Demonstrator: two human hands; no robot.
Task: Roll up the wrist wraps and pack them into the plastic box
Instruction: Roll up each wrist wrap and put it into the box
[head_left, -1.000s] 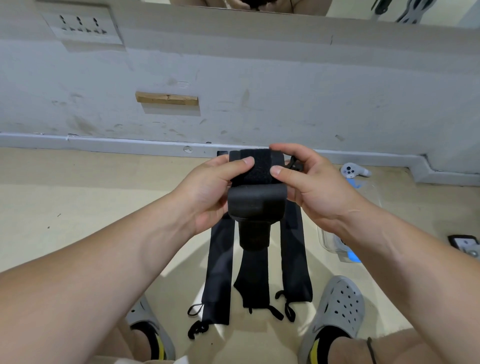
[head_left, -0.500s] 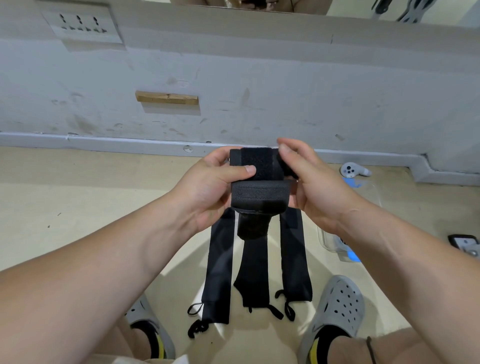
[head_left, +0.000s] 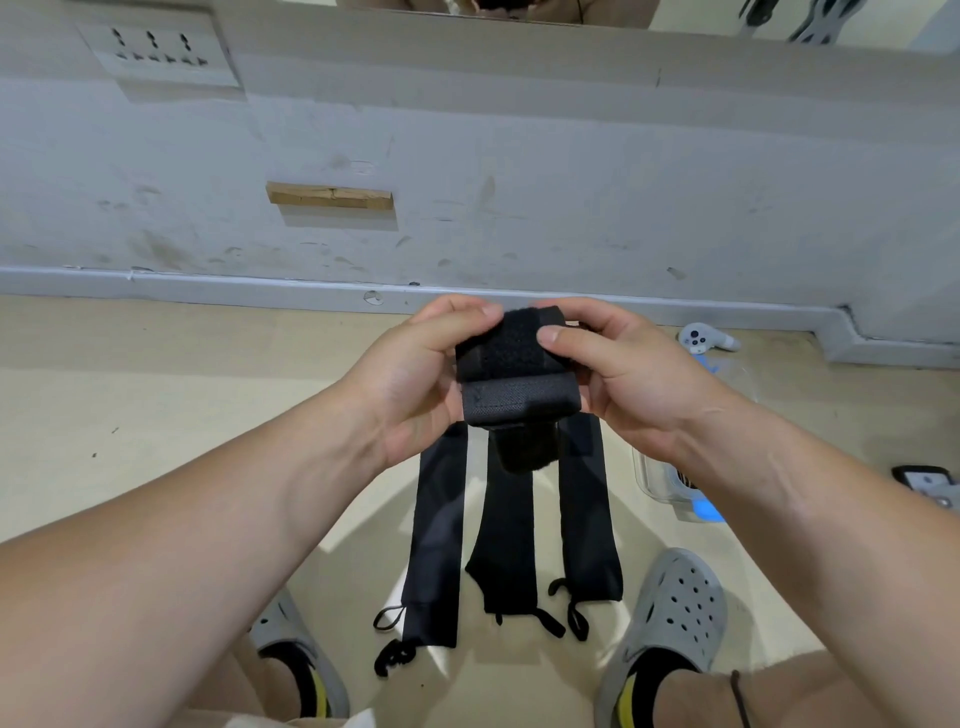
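You hold a black wrist wrap (head_left: 517, 374) in the air between both hands, already wound into a squat, thick bundle. Its upper face is a fuzzy fastening patch. Below that runs a smoother woven band with a stitched edge, and a short fuzzy tail hangs under it.

Your left hand (head_left: 415, 374) curls round the bundle's left end, fingertips on its top edge. Your right hand (head_left: 623, 374) clamps the right end, with the thumb pressed flat on the fuzzy patch and the fingers wrapped behind.

Under your hands, three more wraps (head_left: 436, 535) lie flat on the pale floor (head_left: 156, 395) side by side. They are long, narrow black fabric strips, each ending in a thin cord loop near your grey perforated clogs (head_left: 675, 608).

The plastic box (head_left: 654, 480) is clear with rounded corners. It sits on the floor to the right, mostly hidden by your right forearm, with a blue patch at its near edge.
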